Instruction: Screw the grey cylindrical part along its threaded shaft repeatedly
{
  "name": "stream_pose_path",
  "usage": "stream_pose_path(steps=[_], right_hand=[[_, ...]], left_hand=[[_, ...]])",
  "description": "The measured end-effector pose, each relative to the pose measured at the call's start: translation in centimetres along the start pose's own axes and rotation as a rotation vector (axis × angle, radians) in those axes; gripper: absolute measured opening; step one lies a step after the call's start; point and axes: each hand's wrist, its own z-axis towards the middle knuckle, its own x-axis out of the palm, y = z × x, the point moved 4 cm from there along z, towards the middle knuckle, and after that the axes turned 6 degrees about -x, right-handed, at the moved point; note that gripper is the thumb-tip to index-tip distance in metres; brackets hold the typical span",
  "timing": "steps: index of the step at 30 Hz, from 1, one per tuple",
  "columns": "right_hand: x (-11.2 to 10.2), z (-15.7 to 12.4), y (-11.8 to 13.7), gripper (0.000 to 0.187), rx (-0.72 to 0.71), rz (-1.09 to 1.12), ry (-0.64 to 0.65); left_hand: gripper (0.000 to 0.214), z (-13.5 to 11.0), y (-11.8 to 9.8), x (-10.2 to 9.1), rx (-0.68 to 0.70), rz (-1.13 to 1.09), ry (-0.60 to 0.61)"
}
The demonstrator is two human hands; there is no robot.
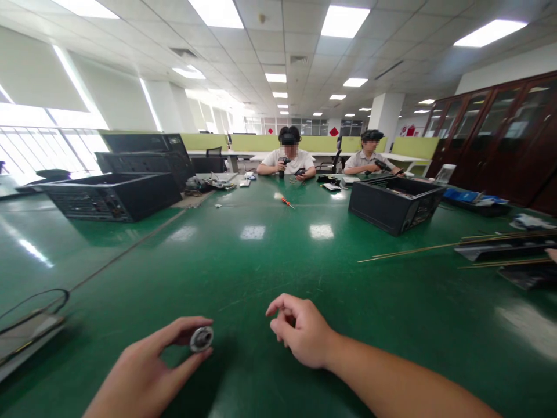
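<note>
Between the thumb and fingers of my left hand [150, 366] is a small round silver-grey metal part [201, 339] with a dark hole in its end. It is held a little above the green tabletop [243, 273]; its exact kind I cannot make out. To the right, my right hand [302, 332] hovers over the table with its fingers loosely curled. A small gap shows between its thumb and index finger, and nothing is visible in it. The two hands are apart.
Black computer cases stand at the left [126, 197] and right [387, 206]. An orange-handled screwdriver [286, 202] lies mid-table. Thin rods [404, 251] lie at the right near dark metal channels [491, 247]. Two people [285, 162] sit opposite, holding tools. A flat device [30, 337] lies left.
</note>
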Motion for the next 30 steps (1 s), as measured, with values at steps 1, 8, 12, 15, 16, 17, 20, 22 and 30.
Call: stream_pose_path(steps=[1,8,12,15,16,17,20,22,30], right_hand=[[-0.6,0.3,-0.2,0.021,-0.026,-0.087,-0.015],[-3.1,1.0,-1.2,0.061,-0.097,-0.372,-0.229],[-3.0,1.1,-1.4,0.053,-0.060,-0.364,-0.177],[-2.9,1.2,-1.5,0.045,-0.010,-0.381,-0.141],[-2.9,1.2,-1.6,0.042,0.008,-0.385,-0.131],[-2.8,1.2,-1.7,0.040,0.026,-0.383,-0.126],[-2.7,1.1,-2.0,0.031,0.073,-0.336,-0.123],[-2.6,1.0,-2.2,0.023,0.088,-0.293,-0.120],[-2.5,0.9,-1.5,0.020,0.066,-0.183,-0.152]], left_hand=[[0.028,1.1,-1.5,1.3,0.036,-0.003,0.076],[0.023,6.6,-7.8,8.3,0.321,-0.139,0.310],[0.023,7.2,-6.1,9.3,0.367,-0.235,0.352],[0.024,7.2,-5.0,9.3,0.335,-0.287,0.366],[0.023,7.1,-4.9,9.2,0.322,-0.299,0.364],[0.023,7.1,-4.9,9.2,0.313,-0.309,0.363],[0.022,6.8,-5.4,9.4,0.323,-0.338,0.383],[0.023,6.6,-5.7,9.7,0.323,-0.356,0.398],[0.023,6.7,-5.0,10.1,0.176,-0.363,0.337]])
